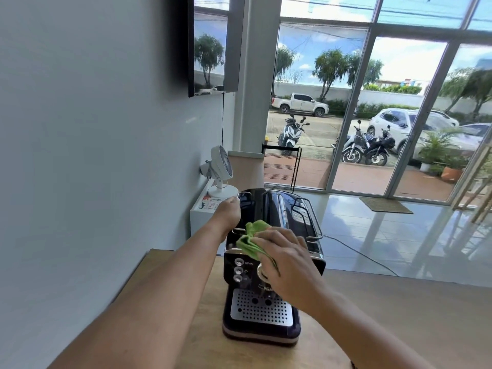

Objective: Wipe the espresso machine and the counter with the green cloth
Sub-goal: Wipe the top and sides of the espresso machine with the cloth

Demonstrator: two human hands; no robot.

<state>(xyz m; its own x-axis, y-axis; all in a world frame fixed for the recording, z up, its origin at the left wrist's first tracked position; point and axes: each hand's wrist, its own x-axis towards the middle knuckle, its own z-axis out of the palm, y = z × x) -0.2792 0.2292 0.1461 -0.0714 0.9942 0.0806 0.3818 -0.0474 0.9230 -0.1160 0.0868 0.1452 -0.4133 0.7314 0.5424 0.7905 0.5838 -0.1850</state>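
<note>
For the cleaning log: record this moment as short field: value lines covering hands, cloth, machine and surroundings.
left hand: gripping the machine's top rail at its rear left corner
right hand: pressing the green cloth on the machine's top front edge
green cloth: bunched, partly under the right hand
espresso machine: black, upright on the wooden counter, drip tray facing the camera
fan: white, on the white cabinet behind the machine
counter wiped: cannot tell

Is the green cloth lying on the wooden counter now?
No, the green cloth is pressed under the right hand on top of the espresso machine, not on the counter.
</note>
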